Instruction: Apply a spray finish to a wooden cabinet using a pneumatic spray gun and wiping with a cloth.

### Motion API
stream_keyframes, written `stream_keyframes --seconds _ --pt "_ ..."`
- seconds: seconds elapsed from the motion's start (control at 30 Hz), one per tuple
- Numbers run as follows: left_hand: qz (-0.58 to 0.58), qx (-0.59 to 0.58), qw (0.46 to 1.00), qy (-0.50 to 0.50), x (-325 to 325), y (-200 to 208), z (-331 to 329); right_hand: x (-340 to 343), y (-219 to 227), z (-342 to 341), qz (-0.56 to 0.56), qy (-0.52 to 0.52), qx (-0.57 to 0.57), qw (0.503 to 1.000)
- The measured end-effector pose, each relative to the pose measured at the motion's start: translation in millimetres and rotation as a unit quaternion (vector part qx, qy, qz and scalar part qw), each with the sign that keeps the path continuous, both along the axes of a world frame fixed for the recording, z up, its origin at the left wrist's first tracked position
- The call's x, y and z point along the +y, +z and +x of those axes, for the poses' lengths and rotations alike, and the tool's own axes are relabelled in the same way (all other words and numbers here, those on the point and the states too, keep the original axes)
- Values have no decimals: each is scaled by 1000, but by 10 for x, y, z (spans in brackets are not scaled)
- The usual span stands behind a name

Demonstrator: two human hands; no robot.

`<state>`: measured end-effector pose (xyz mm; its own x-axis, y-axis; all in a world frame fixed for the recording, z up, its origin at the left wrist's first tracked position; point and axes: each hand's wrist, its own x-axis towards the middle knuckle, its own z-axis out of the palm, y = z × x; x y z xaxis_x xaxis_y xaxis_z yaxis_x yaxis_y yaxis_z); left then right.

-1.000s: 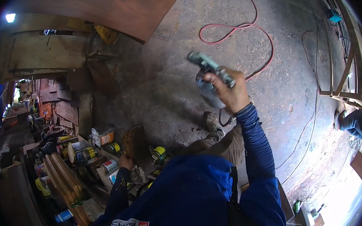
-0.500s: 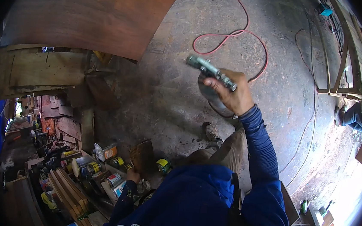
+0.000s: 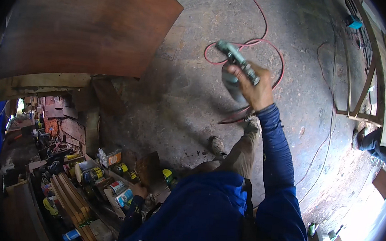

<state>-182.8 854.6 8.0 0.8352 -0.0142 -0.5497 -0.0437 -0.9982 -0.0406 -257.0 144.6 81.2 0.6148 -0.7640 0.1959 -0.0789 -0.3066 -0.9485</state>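
Observation:
My right hand (image 3: 258, 87) is closed round a metal spray gun (image 3: 237, 60), held out over the floor. Below the gun's body hangs its silvery cup (image 3: 231, 83), partly covered by my fingers. A red air hose (image 3: 265, 26) loops on the floor behind the gun, and another stretch of it lies near my feet. Low on the left, my left hand (image 3: 139, 190) is down among the cans, close to a dark brown board (image 3: 148, 167) and a blue-and-white can (image 3: 124, 198). Its fingers are small and shadowed, so their grip does not show.
A large reddish-brown wood panel (image 3: 91, 24) spans the upper left. Cluttered cans and wood strips (image 3: 69, 201) fill the lower left. At the right stand a wooden frame (image 3: 370, 90) and another person's leg (image 3: 379, 146). Thin cables (image 3: 332, 110) cross the floor.
My right hand has shifted slightly, and the spray gun's front end has swung right and down. My left hand is a little lower beside the cans. The view has moved, and my legs have changed stance.

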Motion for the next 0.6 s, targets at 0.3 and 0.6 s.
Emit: stream_keyframes --seconds 0.3,0.6 --pt "-109 -61 992 29 -1212 50 -209 -202 787 -231 55 122 -54 990" --pt "-93 -53 987 123 -1868 -240 -333 -678 1189 -364 -23 146 -36 988"
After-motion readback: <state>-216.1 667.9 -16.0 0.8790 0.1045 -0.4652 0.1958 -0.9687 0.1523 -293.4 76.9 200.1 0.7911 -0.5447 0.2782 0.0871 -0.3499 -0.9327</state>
